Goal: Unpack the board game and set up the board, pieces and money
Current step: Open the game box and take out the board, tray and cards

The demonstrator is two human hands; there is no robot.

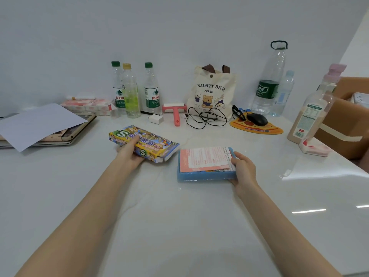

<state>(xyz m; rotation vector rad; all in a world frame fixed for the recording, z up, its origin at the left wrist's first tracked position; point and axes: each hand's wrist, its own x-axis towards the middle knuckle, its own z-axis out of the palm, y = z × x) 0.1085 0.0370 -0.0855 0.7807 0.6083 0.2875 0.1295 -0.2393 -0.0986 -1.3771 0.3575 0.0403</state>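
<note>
The box (151, 142), yellow and blue with a white "S" in green circles, lies ahead and left on the table (179, 216), its long axis slanting from far left to near right. The left hand (129, 151) grips its near edge, thumb on top. Just beside it to the right sits the blue tray (205, 173), long axis left to right, with pink printed sheets (207, 157) on top whose text is too small to read. The right hand (243, 169) clasps the tray's right end, so it is the nearer hand for lifting the sheets out. Behind, a bag (211, 92) reads "NAUGHTY BEAR THREE".
</note>
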